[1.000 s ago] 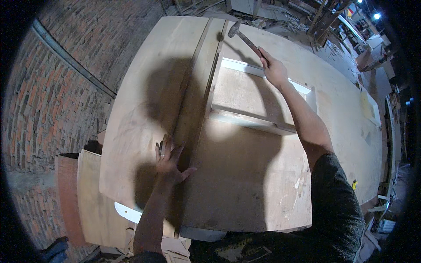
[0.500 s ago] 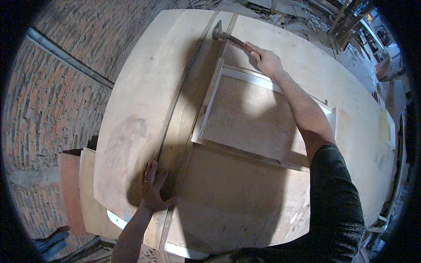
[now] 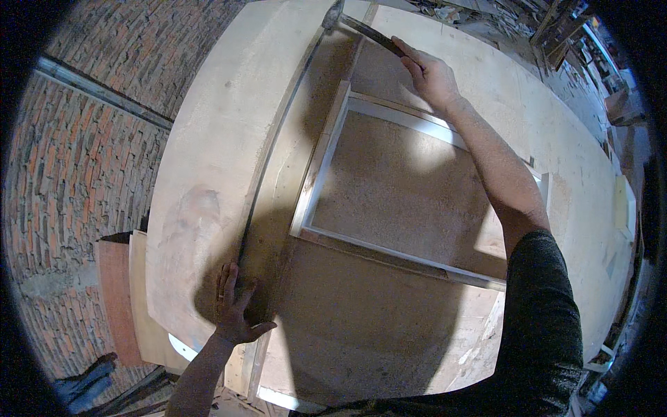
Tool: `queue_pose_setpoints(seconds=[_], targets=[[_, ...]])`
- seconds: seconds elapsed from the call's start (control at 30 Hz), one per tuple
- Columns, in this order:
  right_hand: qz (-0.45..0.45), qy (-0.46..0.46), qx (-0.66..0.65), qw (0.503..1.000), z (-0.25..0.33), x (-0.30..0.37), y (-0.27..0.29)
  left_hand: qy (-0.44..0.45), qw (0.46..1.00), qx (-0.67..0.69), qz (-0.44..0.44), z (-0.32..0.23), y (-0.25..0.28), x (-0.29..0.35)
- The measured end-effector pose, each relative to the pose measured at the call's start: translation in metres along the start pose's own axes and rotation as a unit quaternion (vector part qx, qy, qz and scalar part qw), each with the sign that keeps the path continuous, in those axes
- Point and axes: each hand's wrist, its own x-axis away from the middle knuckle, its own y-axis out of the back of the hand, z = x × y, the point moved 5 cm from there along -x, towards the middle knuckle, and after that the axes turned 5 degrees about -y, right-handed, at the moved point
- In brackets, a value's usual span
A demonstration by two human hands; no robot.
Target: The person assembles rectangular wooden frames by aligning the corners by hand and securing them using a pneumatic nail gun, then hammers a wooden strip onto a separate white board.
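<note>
Grey-headed hammer (image 3: 368, 30) juts ahead-left of my right hand (image 3: 432, 78), which is wrapped round its lower end: likely head-heavy, so best held there; my left hand (image 3: 235, 318), spread wide, lies across the long, probably stiff board (image 3: 285, 167) beneath it

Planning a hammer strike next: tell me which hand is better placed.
Likely the right hand: it grips the hammer, head toward the far end of the long plank. The left hand, spread nearer the body, shows no tool.

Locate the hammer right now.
The hammer is at the top centre of the head view, in the right hand, its head by the far end of the long narrow board.
</note>
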Motion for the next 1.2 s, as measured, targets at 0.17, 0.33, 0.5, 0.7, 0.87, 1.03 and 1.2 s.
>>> queue_pose_setpoints(seconds=[0.17, 0.33, 0.5, 0.7, 0.87, 1.03, 1.2], targets=[[0.104, -0.032, 0.159, 0.981, -0.035, -0.011, -0.037, -0.009, 1.000, 0.011, -0.017, 0.002, 0.000, -0.001], [0.023, 0.038, 0.121, 0.992, -0.025, -0.003, -0.019, -0.014, 1.000, -0.003, -0.015, 0.001, -0.003, 0.001], [0.082, 0.030, 0.179, 0.980, -0.016, -0.006, -0.029, -0.007, 1.000, 0.021, -0.020, 0.000, 0.002, -0.002], [0.015, 0.065, 0.073, 0.995, 0.027, -0.003, -0.015, -0.007, 0.999, 0.030, -0.027, -0.001, 0.005, -0.002], [0.175, 0.134, -0.230, 0.948, 0.157, 0.000, -0.061, -0.040, 0.998, 0.030, -0.049, -0.012, 0.022, -0.008], [0.244, 0.253, -0.204, 0.914, 0.251, 0.006, -0.147, -0.019, 0.999, -0.026, -0.001, -0.012, 0.008, -0.013], [0.247, -0.019, -0.136, 0.959, 0.256, 0.099, -0.021, 0.009, 0.999, 0.027, -0.016, -0.021, 0.018, 0.002]])
